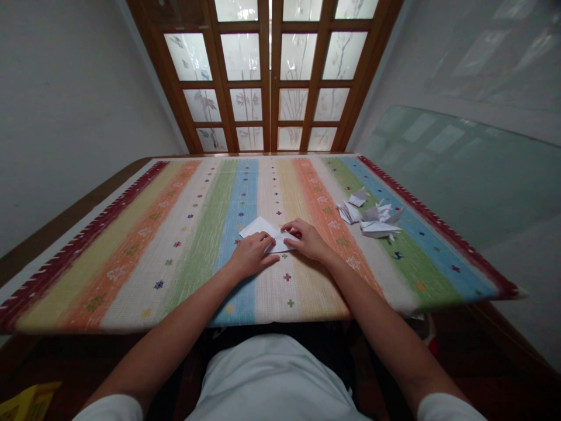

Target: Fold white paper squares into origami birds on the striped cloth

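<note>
White paper (262, 228) lies long side left to right, under my left hand (252, 254) and right hand (307, 240), middle of striped mat (197, 234). Both hands on top, close together; cannot tell if pinching. Folded paper bits (371, 216) sit off to right.

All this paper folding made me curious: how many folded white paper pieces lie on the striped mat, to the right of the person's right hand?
3 that I can make out, all right of the person's right hand: a small folded piece farthest off, a bunched folded piece just nearer, and a larger folded piece beside it. They sit close, so more may be hidden.
</note>
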Demonstrator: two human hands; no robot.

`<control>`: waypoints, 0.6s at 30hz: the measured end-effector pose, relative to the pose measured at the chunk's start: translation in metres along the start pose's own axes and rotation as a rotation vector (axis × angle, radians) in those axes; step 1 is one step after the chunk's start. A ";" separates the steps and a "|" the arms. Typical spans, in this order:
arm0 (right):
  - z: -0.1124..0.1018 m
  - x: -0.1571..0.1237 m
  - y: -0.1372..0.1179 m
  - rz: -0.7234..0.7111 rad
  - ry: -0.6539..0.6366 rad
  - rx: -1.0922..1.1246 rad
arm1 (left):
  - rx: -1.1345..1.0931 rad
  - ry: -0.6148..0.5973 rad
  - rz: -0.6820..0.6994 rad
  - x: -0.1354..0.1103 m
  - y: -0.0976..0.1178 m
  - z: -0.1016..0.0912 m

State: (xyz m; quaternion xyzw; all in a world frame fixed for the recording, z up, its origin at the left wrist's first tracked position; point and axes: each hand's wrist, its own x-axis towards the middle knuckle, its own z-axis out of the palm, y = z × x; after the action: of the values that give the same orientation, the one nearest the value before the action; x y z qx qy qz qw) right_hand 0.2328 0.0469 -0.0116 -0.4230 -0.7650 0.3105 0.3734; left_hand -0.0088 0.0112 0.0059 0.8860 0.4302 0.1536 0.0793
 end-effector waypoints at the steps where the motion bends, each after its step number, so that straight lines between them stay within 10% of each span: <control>1: -0.001 0.000 -0.001 0.035 -0.001 0.077 | -0.004 -0.004 -0.002 0.000 0.001 -0.001; 8: -0.004 -0.001 -0.009 0.352 -0.122 0.640 | -0.038 0.094 -0.020 0.000 0.006 -0.002; 18: -0.009 0.002 -0.008 -0.073 0.128 0.233 | -0.926 0.447 -0.274 0.005 -0.020 -0.005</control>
State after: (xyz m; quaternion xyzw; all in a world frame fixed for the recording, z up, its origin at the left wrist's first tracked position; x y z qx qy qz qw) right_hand 0.2360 0.0462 -0.0003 -0.3675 -0.7133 0.3557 0.4792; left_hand -0.0219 0.0276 0.0062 0.6396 0.4357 0.5007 0.3878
